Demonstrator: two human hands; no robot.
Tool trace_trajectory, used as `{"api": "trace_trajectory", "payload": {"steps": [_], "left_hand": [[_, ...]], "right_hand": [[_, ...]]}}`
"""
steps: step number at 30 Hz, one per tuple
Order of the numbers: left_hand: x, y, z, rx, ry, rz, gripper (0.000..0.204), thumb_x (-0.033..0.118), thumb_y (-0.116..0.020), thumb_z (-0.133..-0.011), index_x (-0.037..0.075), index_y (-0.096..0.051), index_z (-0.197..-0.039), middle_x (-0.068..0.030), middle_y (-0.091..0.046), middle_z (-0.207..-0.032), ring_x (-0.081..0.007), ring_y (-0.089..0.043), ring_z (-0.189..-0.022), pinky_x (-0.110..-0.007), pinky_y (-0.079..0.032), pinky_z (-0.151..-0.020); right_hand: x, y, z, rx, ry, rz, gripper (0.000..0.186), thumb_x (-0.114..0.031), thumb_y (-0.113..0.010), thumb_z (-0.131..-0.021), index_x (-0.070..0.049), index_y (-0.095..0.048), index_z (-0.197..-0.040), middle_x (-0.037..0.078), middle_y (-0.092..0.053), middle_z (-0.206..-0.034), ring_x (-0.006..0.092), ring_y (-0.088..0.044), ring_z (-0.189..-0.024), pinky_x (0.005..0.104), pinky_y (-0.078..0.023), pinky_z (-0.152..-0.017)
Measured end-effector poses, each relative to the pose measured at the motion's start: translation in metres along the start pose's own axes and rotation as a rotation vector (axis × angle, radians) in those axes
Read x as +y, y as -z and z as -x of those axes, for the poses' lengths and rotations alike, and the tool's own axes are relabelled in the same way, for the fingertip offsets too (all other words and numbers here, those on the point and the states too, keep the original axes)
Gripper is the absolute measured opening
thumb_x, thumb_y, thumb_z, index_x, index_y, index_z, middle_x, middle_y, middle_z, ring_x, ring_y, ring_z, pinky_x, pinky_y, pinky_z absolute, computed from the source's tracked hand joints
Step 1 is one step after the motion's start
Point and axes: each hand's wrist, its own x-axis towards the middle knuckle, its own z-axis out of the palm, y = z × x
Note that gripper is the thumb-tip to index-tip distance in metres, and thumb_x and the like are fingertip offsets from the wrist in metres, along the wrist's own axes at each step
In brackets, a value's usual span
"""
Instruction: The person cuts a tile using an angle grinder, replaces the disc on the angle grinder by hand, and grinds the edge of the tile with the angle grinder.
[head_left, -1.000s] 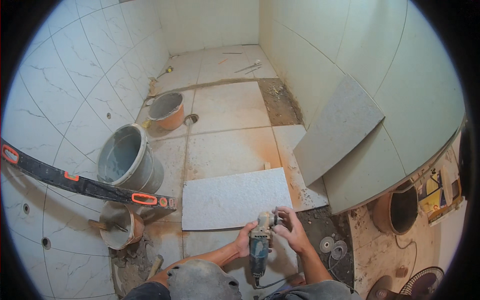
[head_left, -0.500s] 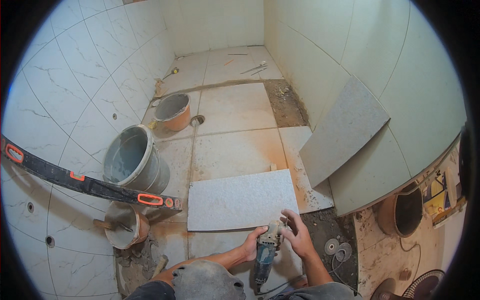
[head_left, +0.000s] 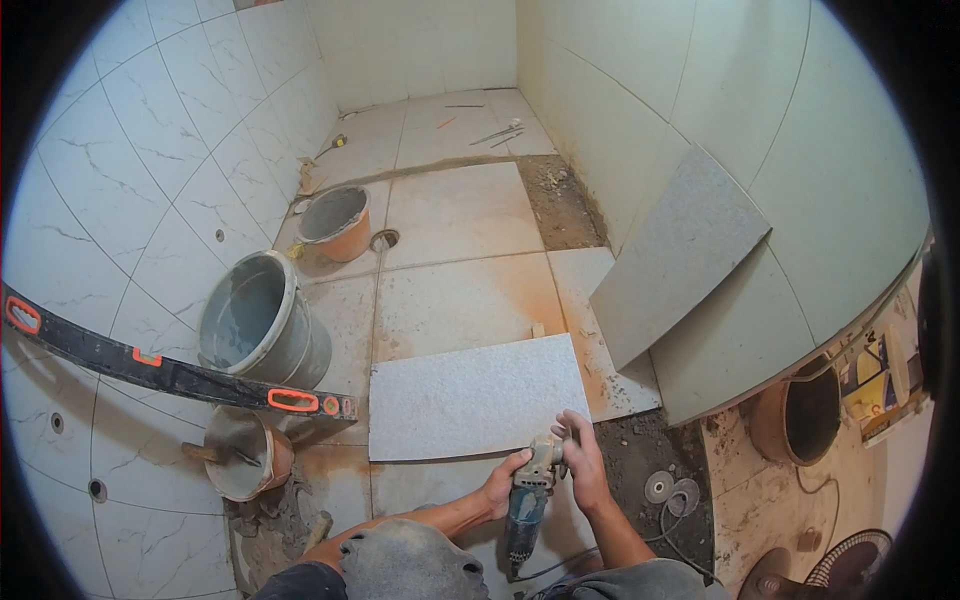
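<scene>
I have a grinder (head_left: pixel 526 512) near me, in the middle, its head pointing away from me. My left hand (head_left: pixel 503 484) is closed around the left side of its head, thumb on top. My right hand (head_left: pixel 586 466) is half open with bent fingers, at the right side of the head. I can't tell if it grips anything. The cord (head_left: pixel 672 532) runs off to the right, near two round discs (head_left: pixel 659 487) on the dirt. Just past the grinder, a white tile (head_left: pixel 475 400) lies flat. A gray tile (head_left: pixel 685 255) leans on the right wall (head_left: pixel 850 170). On the left, a long black level (head_left: pixel 190 378) crosses in front of a big bucket (head_left: pixel 311 345).
</scene>
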Motion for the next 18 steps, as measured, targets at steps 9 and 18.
{"api": "trace_trajectory", "payload": {"steps": [9, 18], "left_hand": [[-0.011, -0.005, 0.012, 0.098, 0.041, 0.013, 0.058, 0.060, -0.055, -0.099, 0.010, -0.065, -0.127, -0.0080, -0.072, -0.105, -0.0224, -0.069, -0.091, -0.040, -0.058, -0.081], [-0.005, -0.021, 0.015, 0.167, 0.051, 0.023, 0.060, 0.060, -0.052, -0.100, 0.009, -0.065, -0.129, -0.0096, -0.072, -0.106, -0.0254, -0.070, -0.091, -0.042, -0.057, -0.082]], "right_hand": [[0.024, -0.013, 0.006, 0.052, 0.097, 0.187, 0.053, -0.036, -0.045, -0.108, 0.005, -0.050, -0.141, 0.022, -0.058, -0.133, 0.0309, -0.058, -0.121, 0.0424, -0.044, -0.107], [0.011, -0.009, 0.006, -0.038, 0.290, 0.306, 0.067, -0.036, -0.054, -0.100, 0.008, -0.039, -0.149, 0.027, -0.046, -0.147, 0.0360, -0.045, -0.140, 0.0455, -0.034, -0.118]]}}
